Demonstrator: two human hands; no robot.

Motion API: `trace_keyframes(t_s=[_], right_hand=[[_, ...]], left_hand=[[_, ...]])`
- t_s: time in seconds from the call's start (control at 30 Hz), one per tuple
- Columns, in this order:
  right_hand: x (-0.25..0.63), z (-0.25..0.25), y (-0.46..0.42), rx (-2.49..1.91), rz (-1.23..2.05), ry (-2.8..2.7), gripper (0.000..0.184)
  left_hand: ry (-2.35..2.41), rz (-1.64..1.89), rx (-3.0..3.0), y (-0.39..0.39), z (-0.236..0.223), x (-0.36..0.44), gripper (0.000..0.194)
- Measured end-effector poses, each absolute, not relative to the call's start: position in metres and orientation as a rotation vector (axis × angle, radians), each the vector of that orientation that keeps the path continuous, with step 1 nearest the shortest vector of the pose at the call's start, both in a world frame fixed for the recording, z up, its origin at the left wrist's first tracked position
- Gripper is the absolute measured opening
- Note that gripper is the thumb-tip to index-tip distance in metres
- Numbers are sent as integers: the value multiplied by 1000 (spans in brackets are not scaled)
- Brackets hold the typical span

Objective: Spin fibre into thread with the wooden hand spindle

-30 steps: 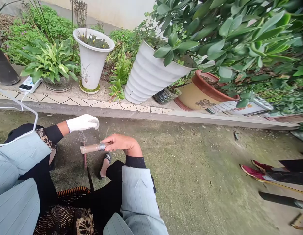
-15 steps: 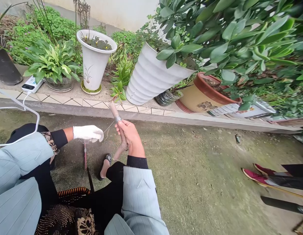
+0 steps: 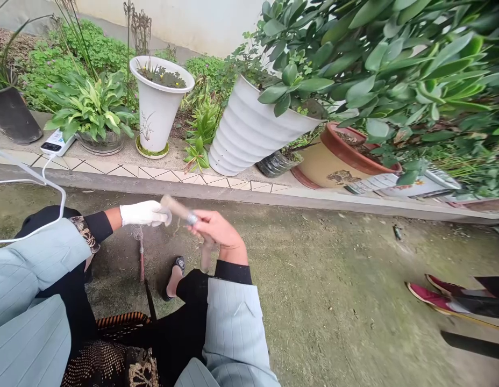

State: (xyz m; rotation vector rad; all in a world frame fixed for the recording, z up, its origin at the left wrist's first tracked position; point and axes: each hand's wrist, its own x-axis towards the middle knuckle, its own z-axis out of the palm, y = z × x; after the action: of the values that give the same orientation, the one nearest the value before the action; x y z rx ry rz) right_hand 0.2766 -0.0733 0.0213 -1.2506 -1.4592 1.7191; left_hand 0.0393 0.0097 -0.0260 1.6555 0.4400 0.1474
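My right hand is closed round a brown stick with a band of thin silvery thread wound on it; the stick points up and to the left and is blurred by motion. My left hand, in a white glove, is closed just left of the stick's tip, pinching what looks like the fine thread, which is too thin to see clearly. Both hands are held over my knees, above a sandalled foot and a thin reddish rod standing on the ground.
A tiled ledge ahead carries a tall white pot, a ribbed white pot, a terracotta pot, a leafy plant and a power bank with a white cable. Another person's red shoes are at the right.
My right hand swung the stick from lying level, to pointing upward, and now to tilting left toward the gloved hand. My left hand has stayed nearly in place.
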Motion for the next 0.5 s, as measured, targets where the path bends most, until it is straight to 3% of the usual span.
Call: trace_keyframes(t_s=[0.1,0.23,0.4,0.5], right_hand=[[278,14,-68,-1344,1422,-1079,33],[279,-4,-56,-1620,1181,-1049,31],[278,-8,-51,-2262,652,-1561,26],[273,-6,-55,-2429,782,-1972,16]], left_hand=[[475,159,1655,6,-29,42,36],[449,57,1729,1,-30,42,30],[329,-66,1656,-3,-32,40,29],[328,-55,1758,-2,-27,39,26]])
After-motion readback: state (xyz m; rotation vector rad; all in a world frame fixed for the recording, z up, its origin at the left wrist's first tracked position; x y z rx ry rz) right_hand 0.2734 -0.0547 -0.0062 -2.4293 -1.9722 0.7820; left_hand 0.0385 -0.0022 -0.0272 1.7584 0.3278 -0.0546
